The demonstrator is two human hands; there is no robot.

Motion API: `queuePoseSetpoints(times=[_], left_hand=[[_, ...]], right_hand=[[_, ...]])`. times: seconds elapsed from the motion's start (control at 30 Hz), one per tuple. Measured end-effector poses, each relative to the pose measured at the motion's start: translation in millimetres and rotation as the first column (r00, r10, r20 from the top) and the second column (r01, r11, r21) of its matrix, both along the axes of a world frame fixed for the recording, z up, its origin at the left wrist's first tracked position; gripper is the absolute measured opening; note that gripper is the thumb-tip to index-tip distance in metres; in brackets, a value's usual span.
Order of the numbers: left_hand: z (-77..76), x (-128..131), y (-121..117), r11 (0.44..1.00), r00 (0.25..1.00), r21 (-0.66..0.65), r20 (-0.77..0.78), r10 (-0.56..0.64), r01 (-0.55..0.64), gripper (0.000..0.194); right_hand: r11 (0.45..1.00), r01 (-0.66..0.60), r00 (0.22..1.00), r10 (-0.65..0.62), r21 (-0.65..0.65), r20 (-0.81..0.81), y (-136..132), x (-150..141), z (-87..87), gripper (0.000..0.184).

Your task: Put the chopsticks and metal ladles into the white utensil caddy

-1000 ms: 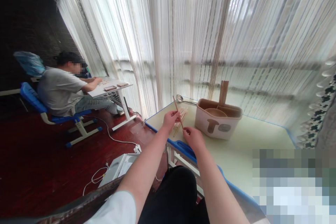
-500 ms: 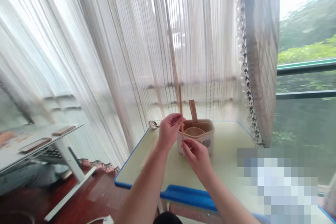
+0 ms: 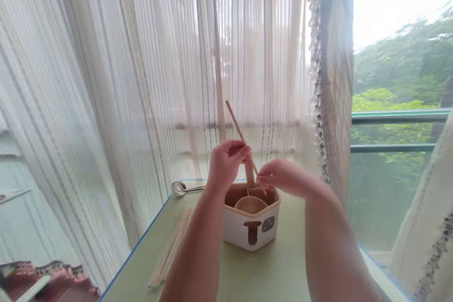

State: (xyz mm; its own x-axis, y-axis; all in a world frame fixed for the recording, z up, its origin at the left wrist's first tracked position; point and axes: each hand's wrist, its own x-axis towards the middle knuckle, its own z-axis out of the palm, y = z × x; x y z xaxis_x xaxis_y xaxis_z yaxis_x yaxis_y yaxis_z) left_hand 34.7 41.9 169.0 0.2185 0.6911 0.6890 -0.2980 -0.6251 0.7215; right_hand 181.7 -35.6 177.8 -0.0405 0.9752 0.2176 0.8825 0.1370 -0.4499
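Observation:
My left hand is closed around a wooden chopstick that slants up to the left. My right hand pinches the same chopstick near its lower end. Both hands hover just above a white cutlery holder with brown inside compartments, and the chopstick's lower tip is over the back compartment, where other wooden sticks stand. A round brown cup sits in the holder's front part. The holder stands on a pale green table.
Several loose wooden chopsticks lie on the table to the left of my arm. A metal slotted spoon rests at the far left corner. Sheer curtains hang close behind the table, with a window to the right.
The view swung right, away from the seated person. Both hands carried the chopstick from the pile on the table up to above the holder; it now tilts left with its tip over the back compartment.

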Motion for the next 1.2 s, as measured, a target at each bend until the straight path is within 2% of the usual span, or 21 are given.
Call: queuePoseSetpoints(times=[0.07, 0.13, 0.23, 0.33, 0.43, 0.53, 0.67, 0.93, 1.03, 1.2], left_hand=[[-2.2, 4.6, -2.4, 0.998, 1.0, 0.063, -0.02, 0.022, -0.021, 0.024], [-3.0, 7.1, -3.0, 0.986, 0.994, 0.144, -0.059, 0.094, -0.085, 0.02], [-2.5, 6.1, -1.0, 0.943, 0.963, 0.272, -0.131, 0.235, -0.193, 0.016], [-1.6, 4.3, 1.0, 0.905, 0.94, 0.36, -0.162, 0.301, -0.228, 0.015], [-1.8, 5.1, 2.2, 0.888, 0.933, 0.379, -0.135, 0.333, -0.262, 0.016], [-3.0, 6.3, 4.9, 0.863, 0.904, 0.378, -0.125, 0.408, -0.337, 0.018], [-5.4, 7.1, 11.1, 0.826, 0.861, 0.394, -0.144, 0.488, -0.402, 0.017], [-14.3, 17.7, 14.5, 0.765, 0.798, 0.457, -0.173, 0.577, -0.454, 0.017], [-16.3, 19.7, 14.4, 0.762, 0.8, 0.472, -0.174, 0.574, -0.444, 0.019], [-17.0, 22.5, 14.2, 0.762, 0.816, 0.497, -0.165, 0.554, -0.416, 0.02]], right_hand=[[0.997, 0.068, 0.997, -0.069, 0.042, 0.042, 1.4, 4.5, -1.5, 0.025], [0.991, 0.114, 0.991, -0.118, 0.071, 0.06, 2.0, 8.6, -2.7, 0.025], [0.983, 0.168, 0.979, -0.175, 0.074, 0.103, 0.1, 14.1, -3.1, 0.022], [0.972, 0.22, 0.964, -0.23, 0.087, 0.136, -3.0, 15.9, -2.3, 0.017], [0.972, 0.214, 0.964, -0.227, 0.1, 0.141, -1.4, 11.9, -2.2, 0.015], [0.986, 0.146, 0.979, -0.156, 0.082, 0.13, 7.2, 5.3, -5.5, 0.016], [0.99, 0.064, 0.981, -0.086, 0.126, 0.172, 24.0, 0.0, -14.4, 0.02], [0.983, 0.168, 0.943, -0.182, 0.075, 0.279, 35.4, 0.7, -18.4, 0.02], [0.983, 0.18, 0.943, -0.184, 0.043, 0.277, 33.6, 3.8, -16.5, 0.02], [0.982, 0.168, 0.946, -0.185, 0.084, 0.265, 32.2, 7.1, -15.7, 0.02]])
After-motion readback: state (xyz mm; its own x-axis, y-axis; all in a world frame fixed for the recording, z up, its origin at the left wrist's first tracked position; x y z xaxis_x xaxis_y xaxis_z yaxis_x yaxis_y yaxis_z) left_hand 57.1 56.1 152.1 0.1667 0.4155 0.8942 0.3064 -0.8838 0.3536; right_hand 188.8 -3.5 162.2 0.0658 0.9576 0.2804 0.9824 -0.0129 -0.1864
